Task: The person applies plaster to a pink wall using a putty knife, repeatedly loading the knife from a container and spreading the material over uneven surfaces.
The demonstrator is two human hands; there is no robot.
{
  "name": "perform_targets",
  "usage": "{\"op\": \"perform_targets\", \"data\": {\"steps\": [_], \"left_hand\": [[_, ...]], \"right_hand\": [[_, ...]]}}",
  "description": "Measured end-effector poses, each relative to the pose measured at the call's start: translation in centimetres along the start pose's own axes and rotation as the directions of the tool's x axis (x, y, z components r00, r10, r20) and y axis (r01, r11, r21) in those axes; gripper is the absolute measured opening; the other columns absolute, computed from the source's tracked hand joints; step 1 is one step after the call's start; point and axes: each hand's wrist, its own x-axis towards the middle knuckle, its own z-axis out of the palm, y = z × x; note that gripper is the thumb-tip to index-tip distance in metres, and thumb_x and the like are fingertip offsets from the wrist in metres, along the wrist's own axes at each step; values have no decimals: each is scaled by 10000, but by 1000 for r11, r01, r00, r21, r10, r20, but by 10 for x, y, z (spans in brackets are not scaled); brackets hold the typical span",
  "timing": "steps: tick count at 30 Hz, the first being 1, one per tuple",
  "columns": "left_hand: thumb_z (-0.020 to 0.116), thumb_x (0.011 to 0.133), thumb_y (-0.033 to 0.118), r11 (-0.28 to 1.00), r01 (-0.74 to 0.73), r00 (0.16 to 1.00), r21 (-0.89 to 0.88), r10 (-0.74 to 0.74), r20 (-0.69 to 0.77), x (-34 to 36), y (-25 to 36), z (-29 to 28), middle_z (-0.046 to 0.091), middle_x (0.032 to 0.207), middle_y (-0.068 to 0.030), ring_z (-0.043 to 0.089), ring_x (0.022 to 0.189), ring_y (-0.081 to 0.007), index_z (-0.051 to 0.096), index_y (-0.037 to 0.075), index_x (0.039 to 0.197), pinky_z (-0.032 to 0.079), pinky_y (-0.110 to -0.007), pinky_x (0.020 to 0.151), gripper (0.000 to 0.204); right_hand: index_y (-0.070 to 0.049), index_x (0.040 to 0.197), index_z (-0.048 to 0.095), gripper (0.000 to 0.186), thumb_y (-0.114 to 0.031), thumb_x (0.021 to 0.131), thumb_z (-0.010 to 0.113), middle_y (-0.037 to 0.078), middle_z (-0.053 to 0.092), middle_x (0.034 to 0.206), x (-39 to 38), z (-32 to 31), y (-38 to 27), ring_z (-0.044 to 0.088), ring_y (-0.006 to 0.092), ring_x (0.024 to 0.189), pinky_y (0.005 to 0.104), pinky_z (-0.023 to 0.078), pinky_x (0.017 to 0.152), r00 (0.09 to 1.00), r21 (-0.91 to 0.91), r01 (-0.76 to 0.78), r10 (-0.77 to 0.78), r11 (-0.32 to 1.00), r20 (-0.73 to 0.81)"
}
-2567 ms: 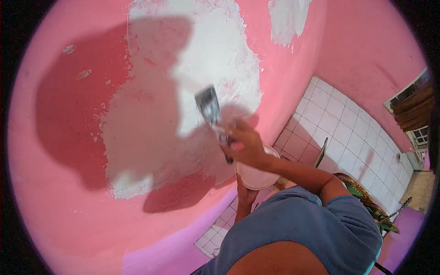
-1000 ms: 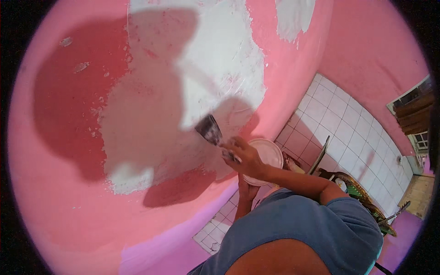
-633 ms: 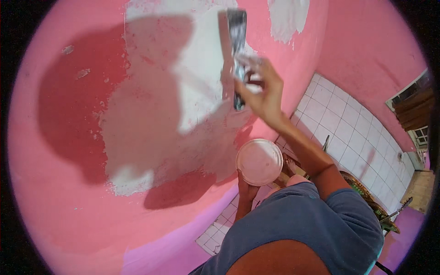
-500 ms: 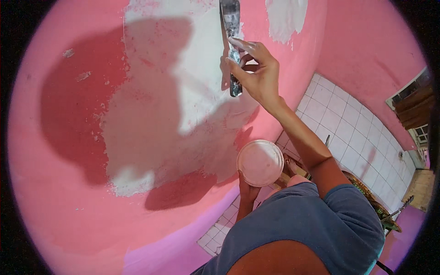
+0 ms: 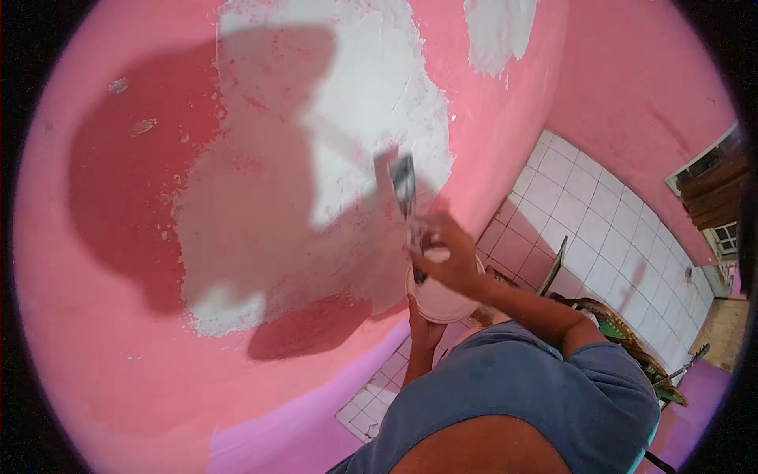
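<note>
My right hand (image 5: 452, 257) is closed round the dark handle of a putty knife (image 5: 403, 186). The knife's blade points up, away from me, in front of the wall; whether it touches the wall I cannot tell. Below it, my left hand (image 5: 426, 332) grips a round, pale plastic lid (image 5: 444, 304) by its near edge. My right hand and the handle's end overlap the lid's far part and hide it. On the pink wall (image 5: 95, 355) spreads a large, rough-edged patch of white putty (image 5: 371, 79), partly in my shadow.
A smaller putty patch (image 5: 499, 31) lies farther right on the wall. White floor tiles (image 5: 592, 205) stretch to the right, below another pink wall (image 5: 639, 63) with a window (image 5: 714, 186). Beside my right arm stand patterned, leaf-green and brown things (image 5: 624, 328), partly hidden.
My right hand has come down and toward me with the putty knife, from high on the putty patch to over the lid. My left hand and the lid have hardly moved.
</note>
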Motion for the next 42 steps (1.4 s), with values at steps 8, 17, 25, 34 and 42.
{"op": "perform_targets", "data": {"steps": [8, 17, 25, 34, 42], "left_hand": [[696, 803, 178, 930, 181, 983, -321, -179, 36, -1, 6, 9, 392, 1338, -141, 421, 1221, -260, 223, 103, 1369, 410, -437, 993, 741], [304, 929, 554, 894, -178, 983, 412, 144, 114, -11, -2, 13, 373, 1391, -125, 397, 1253, -320, 268, 129, 1400, 353, -514, 1023, 635], [421, 905, 528, 995, 6, 1000, 102, -6, 5, 0, -4, 5, 359, 1393, -135, 403, 1241, -320, 285, 130, 1385, 371, -542, 996, 638], [469, 920, 445, 959, 105, 993, -262, -88, 78, 3, -11, -8, 369, 1379, -139, 407, 1234, -319, 254, 122, 1390, 368, -525, 1004, 610], [311, 930, 549, 981, -29, 999, 193, 35, -28, 0, -7, -5, 347, 1415, -113, 394, 1259, -308, 264, 128, 1406, 347, -516, 1025, 637]], "right_hand": [[-94, 1132, 616, 420, -76, 726, 726, 89, 575, 957, 159, -28, -48, 571, 122, 717, 245, 512, 587, 917, 90, 341, -309, 936, -253], [-109, 1168, 595, 500, -15, 693, 721, 65, 559, 952, 33, -11, 7, 573, 143, 754, 236, 518, 604, 992, -145, 84, -68, 986, 110], [-92, 1162, 605, 466, 7, 716, 696, 82, 546, 1029, 106, -29, -31, 582, 133, 825, 233, 541, 653, 947, -60, 292, -298, 954, -119], [-119, 1136, 607, 421, -92, 727, 705, 139, 567, 1032, 94, 0, -9, 603, 286, 889, 337, 512, 709, 975, -15, 218, -218, 976, -48], [-150, 1167, 587, 471, -103, 715, 710, 165, 560, 1098, 20, 3, 5, 595, 312, 934, 346, 507, 764, 985, -1, 175, -175, 985, -3]]}}
